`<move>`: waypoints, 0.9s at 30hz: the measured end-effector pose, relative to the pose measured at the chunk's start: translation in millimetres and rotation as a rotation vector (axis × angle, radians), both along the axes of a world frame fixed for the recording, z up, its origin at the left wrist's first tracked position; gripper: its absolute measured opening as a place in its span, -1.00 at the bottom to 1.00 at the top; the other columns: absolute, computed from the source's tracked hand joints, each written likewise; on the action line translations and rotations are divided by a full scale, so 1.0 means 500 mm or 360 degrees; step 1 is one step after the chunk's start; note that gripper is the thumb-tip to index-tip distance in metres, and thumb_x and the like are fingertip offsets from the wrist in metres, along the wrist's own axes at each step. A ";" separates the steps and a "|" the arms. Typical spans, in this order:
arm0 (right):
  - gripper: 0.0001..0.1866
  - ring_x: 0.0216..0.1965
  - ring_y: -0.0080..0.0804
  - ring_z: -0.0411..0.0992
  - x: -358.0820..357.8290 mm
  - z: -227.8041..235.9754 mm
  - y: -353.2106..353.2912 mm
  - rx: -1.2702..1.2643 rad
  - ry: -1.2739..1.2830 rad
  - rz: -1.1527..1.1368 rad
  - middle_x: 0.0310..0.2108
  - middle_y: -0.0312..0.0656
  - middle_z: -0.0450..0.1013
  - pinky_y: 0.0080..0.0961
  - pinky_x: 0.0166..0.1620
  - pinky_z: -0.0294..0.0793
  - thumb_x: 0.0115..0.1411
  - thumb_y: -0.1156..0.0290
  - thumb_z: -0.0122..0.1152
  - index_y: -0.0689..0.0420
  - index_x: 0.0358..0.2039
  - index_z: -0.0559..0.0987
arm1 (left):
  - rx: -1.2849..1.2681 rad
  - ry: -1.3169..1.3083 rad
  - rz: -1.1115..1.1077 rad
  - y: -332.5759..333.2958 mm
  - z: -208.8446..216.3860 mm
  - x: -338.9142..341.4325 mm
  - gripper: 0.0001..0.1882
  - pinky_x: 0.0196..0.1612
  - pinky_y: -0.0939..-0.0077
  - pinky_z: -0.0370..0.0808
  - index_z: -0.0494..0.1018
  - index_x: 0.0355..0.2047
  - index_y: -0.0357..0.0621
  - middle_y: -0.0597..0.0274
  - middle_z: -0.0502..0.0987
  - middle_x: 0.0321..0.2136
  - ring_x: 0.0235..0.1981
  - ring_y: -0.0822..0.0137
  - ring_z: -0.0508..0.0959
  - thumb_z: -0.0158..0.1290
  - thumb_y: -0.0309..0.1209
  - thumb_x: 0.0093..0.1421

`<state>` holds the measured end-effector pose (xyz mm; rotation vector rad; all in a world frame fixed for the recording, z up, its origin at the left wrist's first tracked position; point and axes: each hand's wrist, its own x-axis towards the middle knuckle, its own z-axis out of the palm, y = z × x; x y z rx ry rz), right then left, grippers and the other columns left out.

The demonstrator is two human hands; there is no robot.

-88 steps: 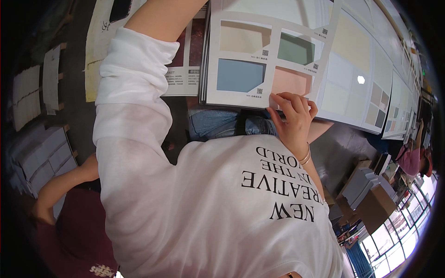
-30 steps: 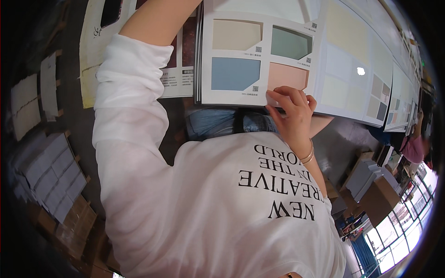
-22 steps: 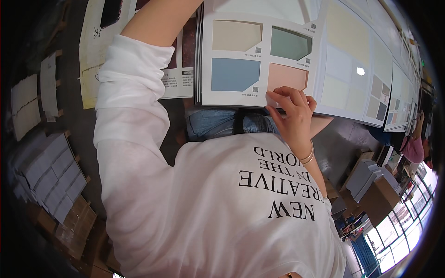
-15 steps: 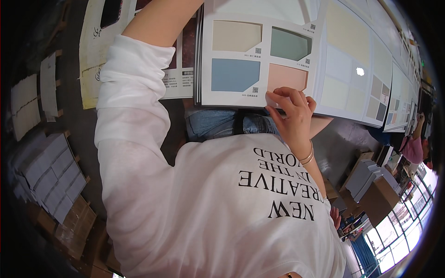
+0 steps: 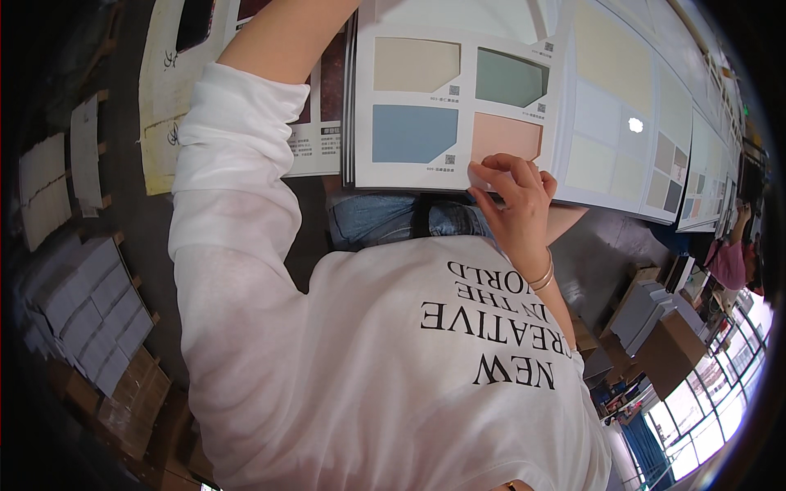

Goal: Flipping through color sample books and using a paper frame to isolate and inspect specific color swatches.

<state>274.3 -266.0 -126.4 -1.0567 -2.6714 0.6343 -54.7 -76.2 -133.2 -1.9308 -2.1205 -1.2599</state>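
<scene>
An open colour sample book lies before me, its white page [image 5: 401, 176] framing a beige swatch [image 5: 416, 65], a green swatch [image 5: 509, 78], a blue swatch [image 5: 413, 133] and a pink swatch [image 5: 506, 133]. At the page's near edge, just below the pink swatch, my right hand [image 5: 520, 192] is closed, with thumb and forefinger pinching that edge. The other fingers curl in, partly covering the pink swatch's lower right. My left arm reaches up across the book's left side and passes out of the top of the picture, so the left hand is not seen.
To the right, more sample boards [image 5: 606, 155] with pale swatches line the table. A dark phone [image 5: 195, 23] lies on a yellowish sheet [image 5: 160, 106] at the upper left. Stacked paper [image 5: 94, 307] stands at the left, and an open cardboard box [image 5: 675, 352] at the right. Another person's pink sleeve [image 5: 725, 263] shows farther right.
The sample page has shifted very slightly left. My right hand keeps its place and pinch at the page edge, and the left arm is nearly unmoved.
</scene>
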 end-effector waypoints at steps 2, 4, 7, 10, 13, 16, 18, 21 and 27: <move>-0.67 -0.14 -0.40 0.41 0.000 0.001 0.000 -0.0003 0.0000 -0.0010 -0.16 -0.41 0.49 -0.28 -0.02 0.13 -0.01 0.45 0.43 -0.05 -0.17 0.66 | -0.0016 0.0048 0.0045 -0.001 0.001 0.005 -0.76 0.03 0.21 0.45 0.64 -0.24 -0.03 0.18 0.63 -0.16 -0.06 0.15 0.59 0.29 -0.32 0.05; -0.67 -0.14 -0.40 0.41 -0.001 0.001 0.000 -0.0017 0.0019 -0.0015 -0.16 -0.40 0.49 -0.27 -0.02 0.13 -0.01 0.45 0.43 -0.06 -0.18 0.66 | -0.0035 0.0037 0.0041 -0.005 0.005 0.009 -0.75 0.03 0.20 0.44 0.64 -0.24 -0.03 0.18 0.63 -0.16 -0.06 0.15 0.59 0.29 -0.31 0.05; -0.68 -0.14 -0.39 0.42 -0.003 0.003 0.001 -0.0021 0.0022 -0.0014 -0.17 -0.40 0.49 -0.27 -0.03 0.13 -0.01 0.46 0.43 -0.06 -0.18 0.66 | -0.0069 0.0031 0.0037 -0.002 0.003 0.007 -0.75 0.05 0.18 0.42 0.64 -0.22 -0.03 0.18 0.63 -0.15 -0.06 0.14 0.58 0.28 -0.30 0.06; -0.68 -0.14 -0.39 0.42 -0.003 0.000 0.000 -0.0020 0.0034 -0.0024 -0.17 -0.40 0.49 -0.27 -0.04 0.13 -0.02 0.46 0.43 -0.06 -0.19 0.66 | -0.0078 0.0070 0.0060 0.000 -0.004 0.007 -0.74 0.05 0.17 0.42 0.64 -0.22 -0.03 0.18 0.62 -0.16 -0.06 0.13 0.58 0.28 -0.30 0.06; -0.68 -0.15 -0.39 0.42 -0.003 0.003 0.000 -0.0025 0.0022 -0.0034 -0.17 -0.40 0.50 -0.28 -0.04 0.13 -0.02 0.47 0.44 -0.06 -0.19 0.66 | -0.0080 0.0080 0.0054 0.006 -0.016 0.004 -0.74 0.05 0.19 0.43 0.64 -0.21 -0.03 0.16 0.62 -0.17 -0.06 0.14 0.58 0.27 -0.30 0.06; -0.65 -0.13 -0.38 0.42 -0.003 0.005 0.000 -0.0049 -0.0007 -0.0041 -0.13 -0.37 0.50 -0.31 -0.01 0.13 -0.04 0.47 0.46 -0.03 -0.17 0.68 | -0.0094 0.0034 0.0013 0.012 -0.029 -0.001 -0.73 0.04 0.21 0.45 0.64 -0.22 -0.03 0.15 0.62 -0.18 -0.07 0.14 0.58 0.27 -0.30 0.05; -0.65 -0.12 -0.38 0.42 -0.004 0.006 -0.001 -0.0049 -0.0004 -0.0035 -0.13 -0.37 0.50 -0.30 -0.01 0.13 -0.04 0.47 0.46 -0.04 -0.17 0.68 | -0.0081 0.0019 0.0000 0.019 -0.048 -0.011 -0.72 0.02 0.21 0.47 0.64 -0.22 -0.03 0.14 0.61 -0.19 -0.08 0.13 0.59 0.28 -0.29 0.04; -0.65 -0.13 -0.38 0.42 -0.004 0.001 -0.002 -0.0055 0.0013 -0.0025 -0.13 -0.38 0.50 -0.30 -0.01 0.13 -0.04 0.47 0.46 -0.05 -0.18 0.68 | -0.0148 0.0033 0.0023 0.011 -0.053 -0.011 -0.72 0.02 0.22 0.47 0.64 -0.22 -0.03 0.14 0.61 -0.20 -0.09 0.12 0.59 0.29 -0.30 0.03; -0.68 -0.14 -0.39 0.41 -0.002 0.004 -0.006 -0.0011 0.0029 -0.0041 -0.17 -0.40 0.48 -0.27 -0.06 0.13 -0.02 0.45 0.43 -0.08 -0.19 0.65 | -0.0119 -0.0060 -0.0063 0.032 -0.080 -0.011 -0.74 0.05 0.23 0.45 0.63 -0.22 -0.05 0.14 0.61 -0.21 -0.09 0.12 0.59 0.27 -0.34 0.05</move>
